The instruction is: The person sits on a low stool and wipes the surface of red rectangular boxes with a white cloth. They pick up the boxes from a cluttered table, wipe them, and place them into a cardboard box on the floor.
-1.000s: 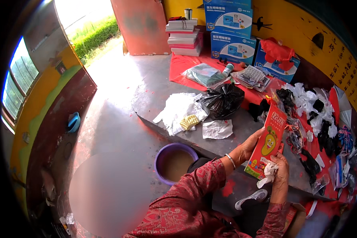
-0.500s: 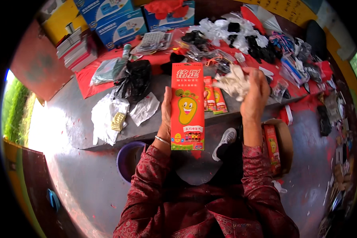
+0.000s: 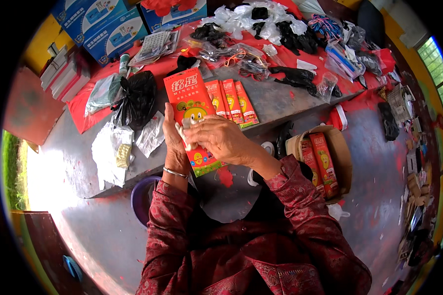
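A tall red box (image 3: 186, 88) with a smiling yellow cartoon on its front tilts slightly to the left above the bench edge. My left hand (image 3: 174, 135) grips its left side, a bracelet round the wrist. Across the front of the box, my right hand (image 3: 221, 139) presses a bunched whitish cloth (image 3: 188, 137) against the lower half, covering part of the cartoon. Most of the cloth is hidden under my fingers. Behind the held box, several similar red boxes (image 3: 241, 104) lie side by side on the grey bench (image 3: 275, 114).
An open cardboard carton (image 3: 347, 162) with red boxes stands on the floor at right. A purple basin (image 3: 140, 201) is under the bench edge. Black bags (image 3: 135, 98), white paper (image 3: 108, 155) and a heap of white plastic bags (image 3: 236, 22) lie on the bench. Blue cartons (image 3: 115, 37) stand behind.
My right hand has come left and down, bringing the cloth from beside the box onto its front. The box has tilted left. The whole view has shifted.
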The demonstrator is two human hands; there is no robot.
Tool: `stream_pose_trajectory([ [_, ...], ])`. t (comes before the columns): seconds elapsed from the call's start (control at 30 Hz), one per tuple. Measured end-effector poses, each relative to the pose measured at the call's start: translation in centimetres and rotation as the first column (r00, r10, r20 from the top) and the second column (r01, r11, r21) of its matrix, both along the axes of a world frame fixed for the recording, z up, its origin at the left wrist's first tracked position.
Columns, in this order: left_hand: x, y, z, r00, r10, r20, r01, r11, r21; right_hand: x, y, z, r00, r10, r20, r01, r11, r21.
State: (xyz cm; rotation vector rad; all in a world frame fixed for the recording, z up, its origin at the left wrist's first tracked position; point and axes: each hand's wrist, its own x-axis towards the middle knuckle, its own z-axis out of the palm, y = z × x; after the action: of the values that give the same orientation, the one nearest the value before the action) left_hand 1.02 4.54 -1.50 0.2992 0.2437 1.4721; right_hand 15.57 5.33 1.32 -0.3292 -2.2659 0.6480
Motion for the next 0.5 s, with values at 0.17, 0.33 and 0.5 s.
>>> stream_pose_trajectory([
  [0.17,-2.1,0.1,0.5,0.99,0.138,-0.032,-0.137,0.99,0.022,3.5,-1.7,1.6,0.958,0.279,0.065,-0.262,0.945,-0.194],
  [0.33,-2.7,0.0,0.9,0.989,0.132,-0.065,-0.12,0.979,0.166,8.8,2.0,0.1,0.896,-0.392,-0.208,-0.07,0.337,-0.939],
  [0.5,-2.0,-0.4,1.7,0.987,0.149,0.052,-0.156,0.975,0.16,5.6,0.6,-0.8,0.853,-0.471,-0.224,-0.246,0.016,-0.969],
])
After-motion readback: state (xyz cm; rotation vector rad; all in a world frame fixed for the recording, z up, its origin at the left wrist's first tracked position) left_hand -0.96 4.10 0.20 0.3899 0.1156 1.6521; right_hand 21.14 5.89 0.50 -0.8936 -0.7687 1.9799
